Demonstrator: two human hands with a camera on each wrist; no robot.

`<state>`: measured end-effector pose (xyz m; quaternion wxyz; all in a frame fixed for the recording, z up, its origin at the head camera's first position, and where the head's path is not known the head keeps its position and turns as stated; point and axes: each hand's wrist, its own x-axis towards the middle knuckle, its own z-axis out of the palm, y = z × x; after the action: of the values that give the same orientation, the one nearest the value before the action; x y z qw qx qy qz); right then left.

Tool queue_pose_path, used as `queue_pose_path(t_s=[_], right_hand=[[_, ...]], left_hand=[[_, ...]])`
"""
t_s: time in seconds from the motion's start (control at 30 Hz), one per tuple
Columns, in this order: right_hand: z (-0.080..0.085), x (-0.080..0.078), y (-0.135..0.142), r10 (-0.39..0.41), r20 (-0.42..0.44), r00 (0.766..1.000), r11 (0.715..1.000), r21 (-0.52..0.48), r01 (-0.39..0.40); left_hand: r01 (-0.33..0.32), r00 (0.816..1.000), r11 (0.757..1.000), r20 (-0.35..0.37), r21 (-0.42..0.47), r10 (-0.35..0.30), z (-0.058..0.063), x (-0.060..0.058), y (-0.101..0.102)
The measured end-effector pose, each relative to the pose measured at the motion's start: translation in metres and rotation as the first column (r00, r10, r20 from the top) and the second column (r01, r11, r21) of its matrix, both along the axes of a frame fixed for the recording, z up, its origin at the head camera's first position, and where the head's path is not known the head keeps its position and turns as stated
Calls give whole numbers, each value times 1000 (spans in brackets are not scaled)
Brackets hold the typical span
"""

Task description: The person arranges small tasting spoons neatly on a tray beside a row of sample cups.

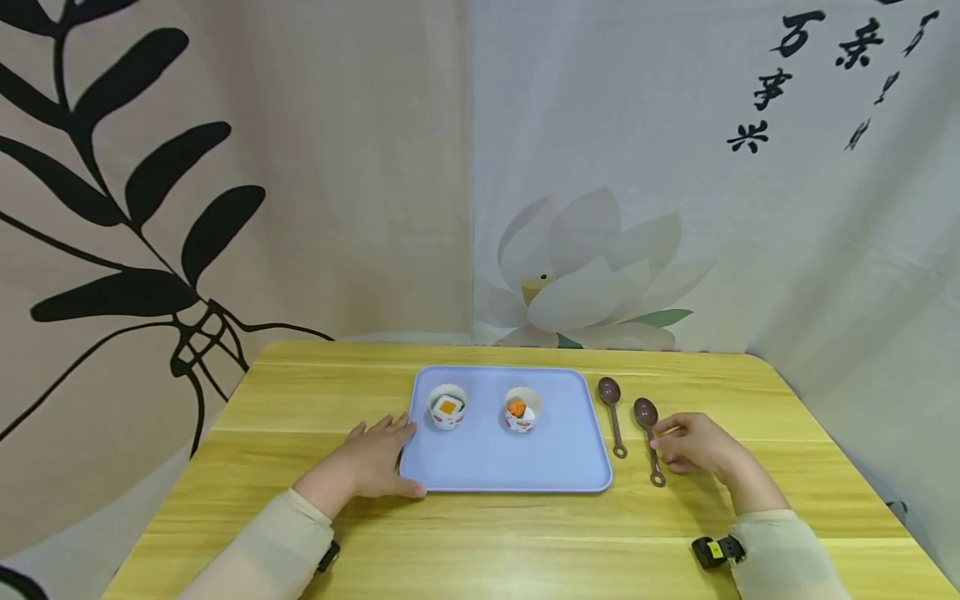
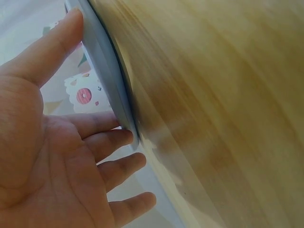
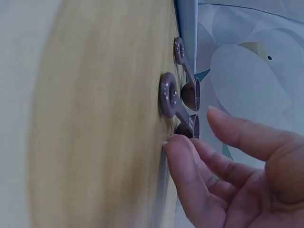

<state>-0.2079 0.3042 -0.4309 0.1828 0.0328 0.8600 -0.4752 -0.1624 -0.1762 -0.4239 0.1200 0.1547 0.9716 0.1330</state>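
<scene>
A pale blue tray (image 1: 480,467) lies on the wooden table. My left hand (image 1: 371,462) touches its left side with spread fingers, the thumb (image 2: 71,28) against the rim. Two small white paper cups with red prints stand on the tray: the left cup (image 1: 447,422) holds a white piece with a yellow-orange square, the right cup (image 1: 519,425) an orange piece and a white one. To the tray's right lie two brown spoons, a farther spoon (image 1: 611,408) and a nearer spoon (image 1: 649,433). Beside the nearer spoon's handle is my right hand (image 3: 223,185), thumb and fingers apart around it.
The wooden table (image 1: 495,542) extends around the tray, its back edge against a printed curtain (image 1: 360,208). A dark wrist strap device (image 1: 716,552) sits at the right sleeve, another dark device (image 1: 327,556) at the left sleeve.
</scene>
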Motion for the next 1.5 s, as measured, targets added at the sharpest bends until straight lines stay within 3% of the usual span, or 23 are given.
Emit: queue_pose_path(t_s=[0.6, 1.5], right_hand=[[-6, -6, -15, -5, 22, 1000, 995, 104, 3], [2, 1, -13, 14, 22, 1000, 993, 118, -17]], left_hand=[[-11, 1000, 1000, 19, 2, 11, -2, -1, -2], [1, 1000, 1000, 10, 12, -1, 0, 1, 0]])
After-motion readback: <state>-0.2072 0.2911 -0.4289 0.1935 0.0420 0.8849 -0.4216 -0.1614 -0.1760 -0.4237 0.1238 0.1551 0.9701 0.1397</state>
